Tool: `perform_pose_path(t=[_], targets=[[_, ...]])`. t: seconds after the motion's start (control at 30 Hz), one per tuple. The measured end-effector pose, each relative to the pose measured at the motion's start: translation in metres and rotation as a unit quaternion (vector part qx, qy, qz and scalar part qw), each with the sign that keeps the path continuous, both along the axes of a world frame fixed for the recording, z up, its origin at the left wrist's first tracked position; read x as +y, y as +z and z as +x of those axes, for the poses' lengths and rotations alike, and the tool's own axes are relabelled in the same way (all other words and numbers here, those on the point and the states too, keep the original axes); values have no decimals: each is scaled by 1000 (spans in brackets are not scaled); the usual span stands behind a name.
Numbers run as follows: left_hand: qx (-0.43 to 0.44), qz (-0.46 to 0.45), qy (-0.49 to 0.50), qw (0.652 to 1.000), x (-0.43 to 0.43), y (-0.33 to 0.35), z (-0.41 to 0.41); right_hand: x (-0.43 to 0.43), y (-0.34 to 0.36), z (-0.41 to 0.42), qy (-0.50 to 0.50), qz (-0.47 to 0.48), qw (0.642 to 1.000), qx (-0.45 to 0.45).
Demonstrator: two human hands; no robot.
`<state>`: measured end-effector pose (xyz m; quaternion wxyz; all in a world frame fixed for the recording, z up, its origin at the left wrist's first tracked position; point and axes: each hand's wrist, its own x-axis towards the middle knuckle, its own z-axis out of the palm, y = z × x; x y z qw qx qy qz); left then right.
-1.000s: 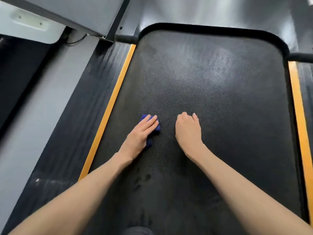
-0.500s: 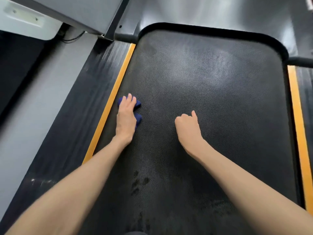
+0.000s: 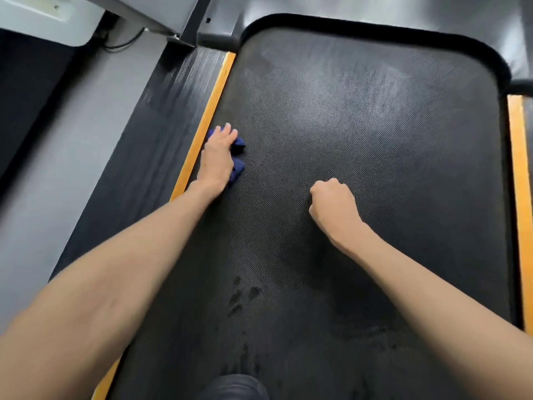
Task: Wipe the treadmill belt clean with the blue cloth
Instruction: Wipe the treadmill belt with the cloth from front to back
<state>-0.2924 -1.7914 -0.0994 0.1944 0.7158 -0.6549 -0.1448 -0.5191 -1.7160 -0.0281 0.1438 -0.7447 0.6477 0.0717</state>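
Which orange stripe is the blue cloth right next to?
The orange stripe left of the black belt: the crumpled blue cloth, pressed under the left hand, lies beside it. The other orange stripe runs down the right edge, far from the cloth.

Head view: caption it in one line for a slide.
Left hand presses cloth onto belt beside orange strip; right hand is fisted mid-belt.

We count one crumpled dark blue cloth [image 3: 238, 157], one black textured treadmill belt [image 3: 360, 140], and two flat orange strips [image 3: 207, 116], one along each long edge. We count two bare hands, the left hand [image 3: 217, 160] and the right hand [image 3: 333, 206], and one thin black cable [image 3: 124, 43].
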Motion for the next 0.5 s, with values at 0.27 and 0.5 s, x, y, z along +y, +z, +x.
perform_pose_path(t=[0.27, 0.5], targets=[[11, 13, 7, 1000, 127, 9, 0, 8, -9, -18, 7, 14, 998, -64], [23, 12, 115, 993, 192, 2, -14, -1, -13, -5, -26, -52, 996, -71]])
